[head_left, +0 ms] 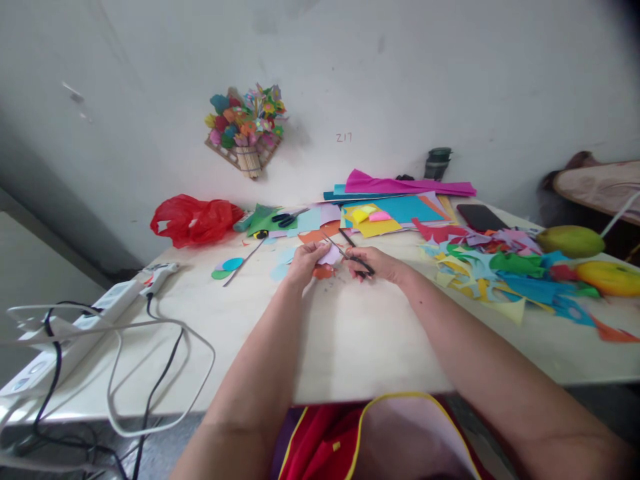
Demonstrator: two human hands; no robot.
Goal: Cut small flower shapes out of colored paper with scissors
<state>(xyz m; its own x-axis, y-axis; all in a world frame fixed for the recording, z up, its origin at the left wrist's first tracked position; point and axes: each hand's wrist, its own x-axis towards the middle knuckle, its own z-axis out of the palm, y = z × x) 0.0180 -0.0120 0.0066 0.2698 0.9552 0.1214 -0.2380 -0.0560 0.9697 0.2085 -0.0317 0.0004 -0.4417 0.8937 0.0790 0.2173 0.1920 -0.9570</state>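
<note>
Left hand [303,264]: pinching lilac paper [330,255], centre of frame.
Right hand [379,263]: closed around black-handled scissors [364,266], blades at the paper.
Surface [360,353]: pale; coloured scraps [517,264] at right, power strip [113,303] lower left.
Wall [380,80]: off-white; flower bundle [247,130] upper left of centre.

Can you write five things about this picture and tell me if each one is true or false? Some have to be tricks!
1. The right hand holds scissors. True.
2. The left hand holds bright yellow paper. False: the left hand holds light purple paper.
3. The red plastic bag lies to the left of both hands. True.
4. The white power strip lies at the picture's right side. False: the white power strip is on the left.
5. A colourful flower decoration hangs on the wall. True.
</note>
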